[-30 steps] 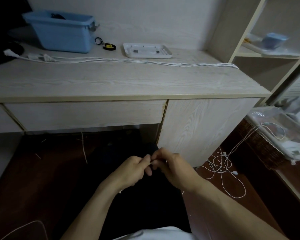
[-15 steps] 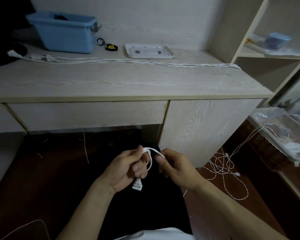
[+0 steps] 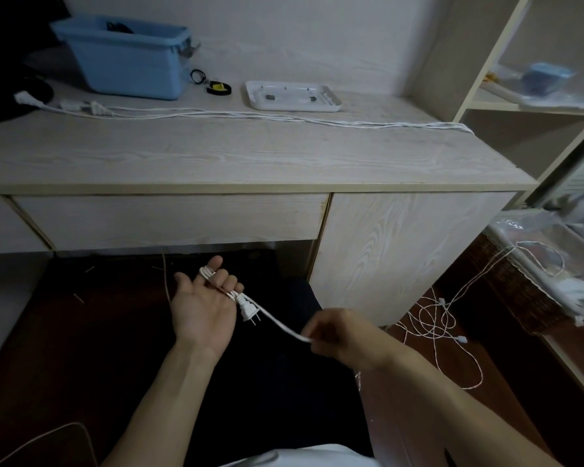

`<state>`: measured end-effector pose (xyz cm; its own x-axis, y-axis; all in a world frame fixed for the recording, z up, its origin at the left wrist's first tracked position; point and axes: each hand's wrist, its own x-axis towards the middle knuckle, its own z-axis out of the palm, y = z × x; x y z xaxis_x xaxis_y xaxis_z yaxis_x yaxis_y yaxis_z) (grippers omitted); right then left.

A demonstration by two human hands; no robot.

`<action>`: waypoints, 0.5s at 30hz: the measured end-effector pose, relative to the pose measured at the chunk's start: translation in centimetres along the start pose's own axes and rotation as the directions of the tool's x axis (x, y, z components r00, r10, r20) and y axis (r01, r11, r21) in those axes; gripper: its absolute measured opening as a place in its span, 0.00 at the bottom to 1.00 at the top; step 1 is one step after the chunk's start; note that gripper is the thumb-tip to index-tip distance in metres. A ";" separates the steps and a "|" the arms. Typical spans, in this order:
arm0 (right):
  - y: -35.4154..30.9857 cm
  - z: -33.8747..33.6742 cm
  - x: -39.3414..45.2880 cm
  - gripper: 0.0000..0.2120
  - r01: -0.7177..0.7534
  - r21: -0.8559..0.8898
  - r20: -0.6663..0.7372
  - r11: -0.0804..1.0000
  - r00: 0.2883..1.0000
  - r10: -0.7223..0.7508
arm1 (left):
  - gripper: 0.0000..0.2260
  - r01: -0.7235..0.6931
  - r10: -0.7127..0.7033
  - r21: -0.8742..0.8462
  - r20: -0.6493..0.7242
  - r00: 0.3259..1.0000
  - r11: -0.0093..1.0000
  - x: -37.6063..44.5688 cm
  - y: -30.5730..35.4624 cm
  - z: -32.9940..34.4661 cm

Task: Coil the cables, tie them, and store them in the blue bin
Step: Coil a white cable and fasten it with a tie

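Spreading apart since before, hands (image 3: pixel 343 332) stretch the white cable (image 3: pixel 277 321) taut.

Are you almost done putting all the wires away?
Not nearly. The blue bin already holds something dark. Right now a white cable is being wound around the left hand while the right hand pinches it. Untied yet: that one, the long cable on the desk, and the tangle on the floor.

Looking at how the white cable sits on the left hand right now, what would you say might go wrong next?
The loops sit only around the left hand's straight index finger, so they may slip off. The plug dangles free and could unwind. The right hand's grip pinches the white cable; hard pulling might drag the tangle on the floor.
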<state>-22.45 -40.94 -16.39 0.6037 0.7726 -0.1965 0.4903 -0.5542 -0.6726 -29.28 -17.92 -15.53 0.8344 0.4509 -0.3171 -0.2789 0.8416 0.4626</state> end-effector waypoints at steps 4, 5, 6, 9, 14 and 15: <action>-1.2 1.0 -0.5 0.11 0.098 0.003 0.142 0.995 0.985 -0.098 | 0.19 -0.063 0.052 0.232 0.052 0.997 0.971 -0.3 -1.5 0.0; -1.4 1.2 -0.6 0.11 0.122 0.007 0.149 0.993 0.981 -0.121 | 0.16 -0.111 0.085 0.349 0.090 0.992 0.931 -0.5 -2.0 -0.1; -1.6 1.2 -0.6 0.10 0.141 0.024 0.151 0.990 0.978 -0.143 | 0.15 -0.167 0.113 0.481 0.138 0.984 0.860 -0.6 -2.4 -0.3; -2.1 1.0 -0.8 0.10 0.172 0.102 0.130 0.980 0.974 -0.184 | 0.16 -0.299 0.102 0.815 0.287 0.952 0.497 -1.3 -2.8 -0.4; -2.0 0.5 -0.7 0.10 0.136 0.120 0.103 0.983 0.983 -0.149 | 0.14 -0.301 0.107 0.823 0.286 0.952 0.482 -2.4 -3.6 0.3; -1.9 0.4 -0.7 0.10 0.127 0.057 0.110 0.990 0.985 -0.133 | 0.14 -0.223 0.095 0.720 0.214 0.972 0.657 -2.4 -3.6 0.7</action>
<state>-24.01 -40.31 -15.26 0.4609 0.8685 -0.1825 0.5261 -0.4330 -0.7319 -29.89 -22.28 -15.85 0.8861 0.4552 -0.0874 -0.0269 0.2388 0.9707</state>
